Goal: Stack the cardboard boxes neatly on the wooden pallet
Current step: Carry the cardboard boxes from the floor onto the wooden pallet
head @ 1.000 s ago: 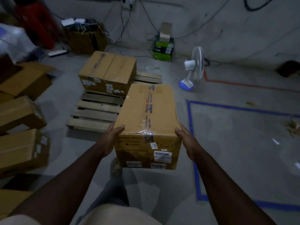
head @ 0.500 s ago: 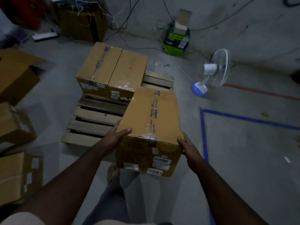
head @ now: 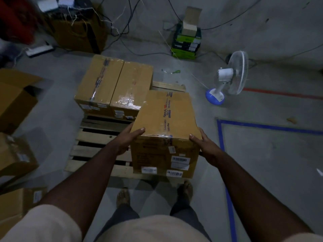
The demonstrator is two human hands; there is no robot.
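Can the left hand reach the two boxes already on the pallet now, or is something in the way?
Probably not: the left hand grips the carried box together with the right hand, and the two boxes sit further back on the pallet.

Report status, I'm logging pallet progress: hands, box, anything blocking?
Both hands, left and right, hold carried box by its sides. Box over pallet, right of two stacked boxes. Nothing blocking the open slats.

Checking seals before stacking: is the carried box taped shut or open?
Shut. The carried box has its top flaps flat, with printed tape along the seam and over the near edge.
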